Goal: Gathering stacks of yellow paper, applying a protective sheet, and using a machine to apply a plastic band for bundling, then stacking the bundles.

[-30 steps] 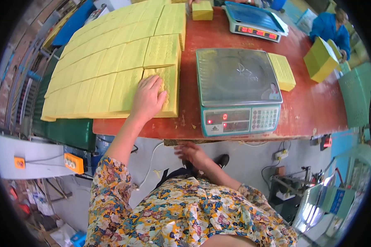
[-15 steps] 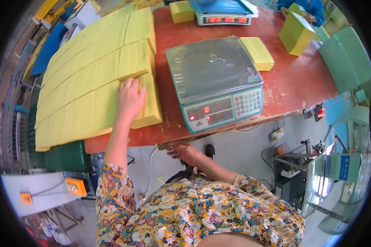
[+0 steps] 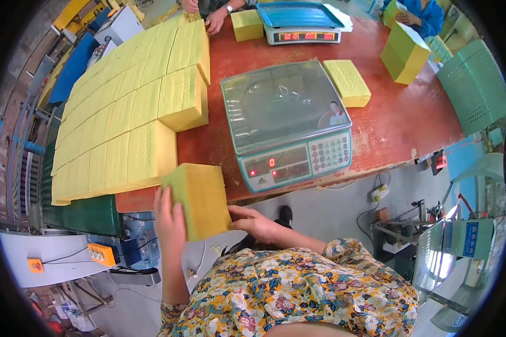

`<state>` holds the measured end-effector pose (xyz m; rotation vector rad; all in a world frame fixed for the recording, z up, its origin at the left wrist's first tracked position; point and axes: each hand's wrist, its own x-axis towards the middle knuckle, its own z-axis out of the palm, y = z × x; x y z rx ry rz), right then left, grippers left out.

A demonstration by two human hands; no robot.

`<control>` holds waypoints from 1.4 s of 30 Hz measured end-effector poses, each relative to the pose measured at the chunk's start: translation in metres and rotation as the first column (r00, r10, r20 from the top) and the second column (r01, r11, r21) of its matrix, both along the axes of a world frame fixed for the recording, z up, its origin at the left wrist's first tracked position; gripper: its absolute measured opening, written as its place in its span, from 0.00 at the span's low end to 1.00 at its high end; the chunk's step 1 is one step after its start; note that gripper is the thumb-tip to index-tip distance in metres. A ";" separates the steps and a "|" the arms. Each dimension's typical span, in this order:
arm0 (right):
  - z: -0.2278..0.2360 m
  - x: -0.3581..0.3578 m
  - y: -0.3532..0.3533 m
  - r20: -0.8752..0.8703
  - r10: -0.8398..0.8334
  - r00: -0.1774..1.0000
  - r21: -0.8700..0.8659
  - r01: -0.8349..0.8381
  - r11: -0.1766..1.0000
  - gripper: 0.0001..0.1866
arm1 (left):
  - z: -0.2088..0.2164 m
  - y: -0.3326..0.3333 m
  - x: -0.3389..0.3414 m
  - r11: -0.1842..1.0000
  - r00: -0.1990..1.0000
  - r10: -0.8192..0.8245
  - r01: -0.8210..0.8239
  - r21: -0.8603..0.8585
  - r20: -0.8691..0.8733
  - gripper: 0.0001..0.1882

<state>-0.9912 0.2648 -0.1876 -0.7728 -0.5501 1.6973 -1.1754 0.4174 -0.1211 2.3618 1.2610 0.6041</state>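
A thick stack of yellow paper (image 3: 203,199) is held tilted off the near table edge, between my two hands. My left hand (image 3: 170,216) is closed on its left side, and my right hand (image 3: 253,223) grips its lower right edge. Left of it, rows of similar yellow paper stacks (image 3: 104,126) cover the left part of the red table (image 3: 388,121). A teal digital scale (image 3: 289,115) stands to the right, its metal pan bare and its red display lit. Just beyond its right side lies another yellow paper stack (image 3: 347,81).
At the far side stand a second scale (image 3: 303,22) with a blue tray and a small yellow stack (image 3: 247,25). A co-worker's hands (image 3: 215,21) rest near the far stacks. Another person in blue (image 3: 427,19) is behind an upright stack (image 3: 405,53). A green chair (image 3: 474,87) stands right.
My left hand has lifted a stack from the near corner of the rows toward me, and my right hand has come onto it. A co-worker's hands have appeared at the far side.
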 end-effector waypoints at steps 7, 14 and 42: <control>0.102 0.072 0.006 0.588 -0.620 0.519 0.697 0.062 0.714 0.19 | -0.003 -0.011 0.050 0.334 0.168 0.630 0.822 -0.461 0.758 0.25; 0.189 0.199 0.007 0.618 -0.761 -0.198 0.783 0.065 0.619 0.22 | 0.028 -0.013 0.267 0.474 0.314 0.349 0.754 -0.455 0.883 0.24; 0.170 0.227 0.045 0.716 -0.437 -0.544 0.523 0.003 0.852 0.22 | 0.024 0.216 0.231 0.973 0.947 0.087 -0.013 0.231 -0.310 0.45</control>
